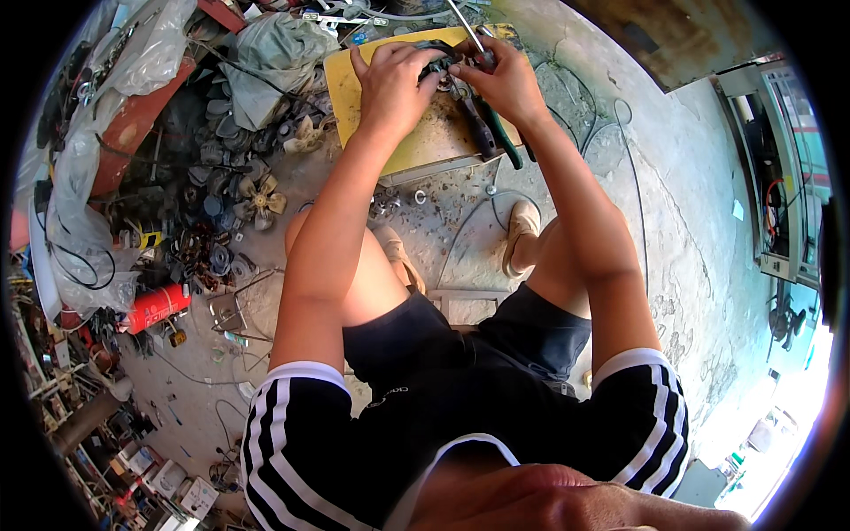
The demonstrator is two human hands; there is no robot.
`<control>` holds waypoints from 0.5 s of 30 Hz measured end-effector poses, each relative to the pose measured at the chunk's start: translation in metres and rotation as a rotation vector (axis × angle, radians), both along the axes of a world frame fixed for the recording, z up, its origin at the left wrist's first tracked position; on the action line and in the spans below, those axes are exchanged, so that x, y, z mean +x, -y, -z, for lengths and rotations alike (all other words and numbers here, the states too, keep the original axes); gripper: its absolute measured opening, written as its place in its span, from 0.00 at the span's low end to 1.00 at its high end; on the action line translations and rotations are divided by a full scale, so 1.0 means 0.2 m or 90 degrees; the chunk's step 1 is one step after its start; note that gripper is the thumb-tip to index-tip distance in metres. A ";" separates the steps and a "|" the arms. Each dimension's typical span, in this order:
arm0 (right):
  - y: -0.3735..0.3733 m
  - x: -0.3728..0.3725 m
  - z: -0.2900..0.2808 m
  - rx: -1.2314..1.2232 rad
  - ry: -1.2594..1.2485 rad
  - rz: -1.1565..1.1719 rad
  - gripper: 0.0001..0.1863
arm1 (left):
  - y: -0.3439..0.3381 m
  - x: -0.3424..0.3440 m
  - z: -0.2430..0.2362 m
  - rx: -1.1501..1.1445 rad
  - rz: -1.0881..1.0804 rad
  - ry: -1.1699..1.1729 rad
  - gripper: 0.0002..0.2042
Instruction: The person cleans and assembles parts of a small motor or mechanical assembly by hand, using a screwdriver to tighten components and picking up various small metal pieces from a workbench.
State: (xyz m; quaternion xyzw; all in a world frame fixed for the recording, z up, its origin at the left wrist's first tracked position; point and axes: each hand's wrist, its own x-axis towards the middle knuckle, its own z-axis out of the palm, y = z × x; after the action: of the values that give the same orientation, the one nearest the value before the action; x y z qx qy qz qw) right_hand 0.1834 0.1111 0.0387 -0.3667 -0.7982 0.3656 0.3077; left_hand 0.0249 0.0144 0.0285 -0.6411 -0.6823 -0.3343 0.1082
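One small dark part (436, 65) is over the far side of the yellow-topped table (425, 146), pinched by the thumb and fingers of the left hand (390, 87), while the right hand (507, 84) pinches a metal-shafted tool (465, 22) just beside it and dark-handled hand tools (480, 133) lie nearer.

Before me at twelve o'clock, the metal shaft (464, 21) is shiny and smooth, the yellow board (350, 93) scuffed and grimy, the tool handles (501, 135) matt, plastic-looking. At ten I see glossy, crinkled plastic sheeting (152, 57); at nine, a glossy red cylinder (155, 308). Toward three, rough, cracked concrete floor (677, 230). My shorts (394, 334) are matt black cloth.
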 end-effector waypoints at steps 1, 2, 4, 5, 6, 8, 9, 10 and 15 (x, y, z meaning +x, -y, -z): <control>0.01 0.01 -0.03 -0.004 0.008 -0.014 0.23 | 0.00 0.00 0.00 -0.002 0.008 -0.001 0.12; 0.02 0.02 -0.06 -0.007 0.015 -0.028 0.23 | 0.00 0.01 0.00 -0.003 0.016 -0.003 0.12; 0.01 0.04 -0.06 -0.013 0.026 -0.056 0.23 | 0.00 0.01 0.00 -0.005 0.022 -0.003 0.12; -0.01 0.04 -0.03 -0.016 0.030 -0.072 0.23 | 0.00 0.02 -0.01 -0.006 0.025 -0.003 0.12; -0.02 0.04 -0.02 -0.018 0.034 -0.089 0.23 | 0.00 0.02 -0.01 -0.003 0.031 0.003 0.14; -0.02 0.05 -0.03 0.002 0.043 -0.097 0.23 | 0.01 0.04 -0.01 0.001 0.043 0.014 0.16; -0.01 0.05 -0.04 0.012 0.048 -0.102 0.22 | 0.01 0.04 -0.02 -0.007 0.043 0.034 0.18; 0.00 0.05 -0.06 0.001 0.053 -0.108 0.22 | 0.02 0.04 -0.03 -0.014 0.043 0.054 0.20; 0.00 0.07 -0.09 -0.021 0.087 -0.139 0.20 | 0.03 0.03 -0.05 -0.036 0.066 0.047 0.24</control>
State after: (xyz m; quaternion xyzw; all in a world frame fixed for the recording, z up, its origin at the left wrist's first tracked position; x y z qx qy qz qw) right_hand 0.1971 0.1108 0.0571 -0.3068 -0.8463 0.3840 0.2053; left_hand 0.0318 0.0083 0.0377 -0.6655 -0.6612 -0.3430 0.0474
